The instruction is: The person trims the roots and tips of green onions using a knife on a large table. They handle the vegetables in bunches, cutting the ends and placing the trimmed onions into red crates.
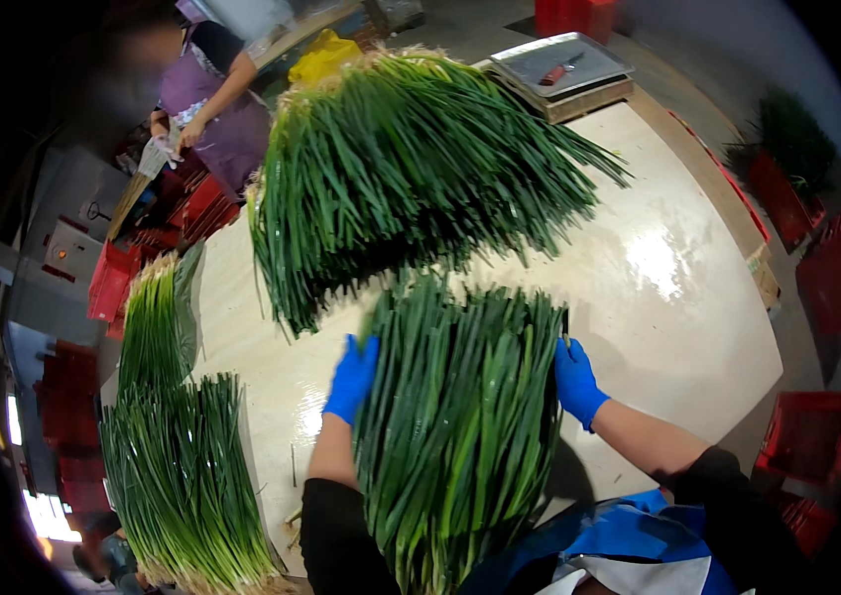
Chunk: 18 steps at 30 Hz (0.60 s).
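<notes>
A wide bundle of long green onion-like stalks (458, 416) lies before me on the pale tabletop (658, 349), with leaf ends pointing away from me. My left hand (350, 379), in a blue glove, grips its left side, and a blurred bit of green shows at the fingertips. On the opposite side my right hand (579, 383), also blue-gloved, holds the bundle's right edge. Some of the fingers are hidden by the leaves. Beyond it spreads a large heap of the same stalks (420, 156), pale roots at the far side. The near end of my bundle runs out of the picture.
More stalks lie at the left in one pile (182, 476) and a smaller bunch (153, 327). A knife (558, 73) rests on a metal tray (532, 56) at the far corner. A co-worker (216, 111) stands far left, holding stalks. Red crates (807, 435) surround the table.
</notes>
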Available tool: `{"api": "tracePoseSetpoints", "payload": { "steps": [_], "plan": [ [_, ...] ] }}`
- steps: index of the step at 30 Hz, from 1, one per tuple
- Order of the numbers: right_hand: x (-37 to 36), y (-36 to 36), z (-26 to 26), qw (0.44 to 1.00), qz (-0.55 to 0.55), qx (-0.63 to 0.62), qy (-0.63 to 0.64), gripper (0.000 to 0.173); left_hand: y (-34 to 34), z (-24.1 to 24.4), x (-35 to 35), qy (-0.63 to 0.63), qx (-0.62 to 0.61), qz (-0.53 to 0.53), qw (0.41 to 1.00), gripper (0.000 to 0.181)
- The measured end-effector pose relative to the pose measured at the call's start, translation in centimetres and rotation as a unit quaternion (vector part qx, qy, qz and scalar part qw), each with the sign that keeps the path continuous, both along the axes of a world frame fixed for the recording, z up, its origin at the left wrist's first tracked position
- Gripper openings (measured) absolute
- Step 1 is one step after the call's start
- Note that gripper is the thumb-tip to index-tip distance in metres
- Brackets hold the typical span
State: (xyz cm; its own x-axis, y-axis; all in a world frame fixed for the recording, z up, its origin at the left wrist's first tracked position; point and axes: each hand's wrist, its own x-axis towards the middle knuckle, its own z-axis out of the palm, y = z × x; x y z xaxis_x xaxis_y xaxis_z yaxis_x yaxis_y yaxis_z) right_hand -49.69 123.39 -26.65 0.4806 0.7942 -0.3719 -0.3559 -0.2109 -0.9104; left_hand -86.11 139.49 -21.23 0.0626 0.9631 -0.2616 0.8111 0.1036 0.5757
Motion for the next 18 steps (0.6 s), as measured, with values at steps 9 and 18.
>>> {"api": "tracePoseSetpoints", "payload": {
  "steps": [9,18],
  "plan": [
    [7.4,-1.8,4.2,0.989,0.111,-0.096,0.011,0.029,-16.7,13.3,19.5,0.147,0.132,-0.108,0.974,0.121],
    [8.0,0.0,4.7,0.967,0.156,-0.151,0.134,0.032,-20.0,3.7,32.8,0.342,0.106,-0.112,0.927,0.108]
  ]
}}
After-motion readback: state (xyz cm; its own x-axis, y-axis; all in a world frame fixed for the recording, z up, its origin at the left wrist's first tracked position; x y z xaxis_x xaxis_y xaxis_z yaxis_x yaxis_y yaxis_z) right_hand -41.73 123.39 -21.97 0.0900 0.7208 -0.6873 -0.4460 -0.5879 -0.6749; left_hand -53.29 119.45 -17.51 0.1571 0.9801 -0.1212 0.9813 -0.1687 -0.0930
